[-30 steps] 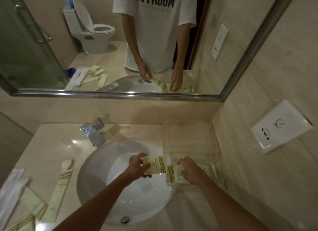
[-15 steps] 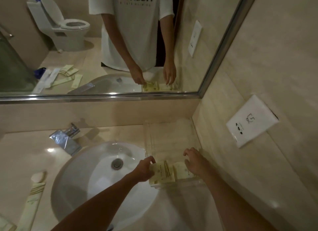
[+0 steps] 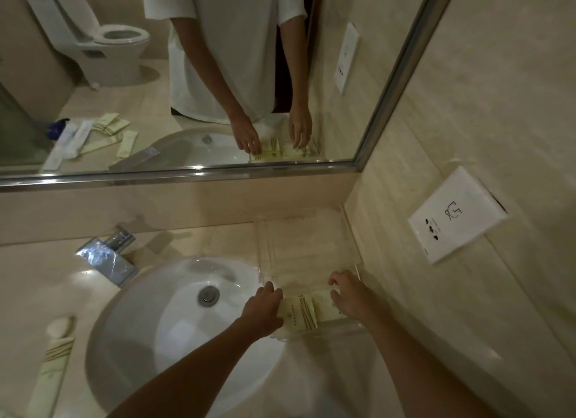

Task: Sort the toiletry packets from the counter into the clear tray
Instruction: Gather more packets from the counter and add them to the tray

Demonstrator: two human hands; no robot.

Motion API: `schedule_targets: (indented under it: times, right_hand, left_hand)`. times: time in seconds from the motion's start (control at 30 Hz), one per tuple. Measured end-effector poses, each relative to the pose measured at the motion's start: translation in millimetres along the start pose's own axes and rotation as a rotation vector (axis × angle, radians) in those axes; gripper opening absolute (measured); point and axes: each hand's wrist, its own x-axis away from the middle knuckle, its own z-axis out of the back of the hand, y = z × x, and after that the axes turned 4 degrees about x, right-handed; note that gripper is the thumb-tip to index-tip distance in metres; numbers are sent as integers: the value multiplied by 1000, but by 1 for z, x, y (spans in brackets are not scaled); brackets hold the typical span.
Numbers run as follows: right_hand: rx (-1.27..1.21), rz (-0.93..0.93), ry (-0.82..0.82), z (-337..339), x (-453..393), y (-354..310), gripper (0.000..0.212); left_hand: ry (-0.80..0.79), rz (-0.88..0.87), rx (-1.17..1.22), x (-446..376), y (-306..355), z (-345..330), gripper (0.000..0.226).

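both hands seat 2 packets in the clear tray: left hand seemingly pinching a striped packet, right hand pressing its neighbour flat; next, the long packet far to the left.

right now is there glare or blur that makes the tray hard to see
Head view: dim, warm light; the clear tray is faint against the counter, only its edges catching light. Bright glare sits on the faucet and the sink rim. Wide-angle bending curves the mirror frame; the hands look slightly soft.
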Motion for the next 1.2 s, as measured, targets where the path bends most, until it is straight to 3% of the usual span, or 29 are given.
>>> schedule_targets:
  times: [0.5,0.87,1.2]
  right_hand:
    - [3,43,-56,4,1,-22,16]
    - [31,82,-104,14,3,-76,18]
    - [79,321,-165,-8,12,-206,17]
  left_hand:
    - [-29,-123,-189,8,3,1,82]
    - [160,-23,-58,42,-29,39,29]
    - [285,210,58,132,-130,65,27]
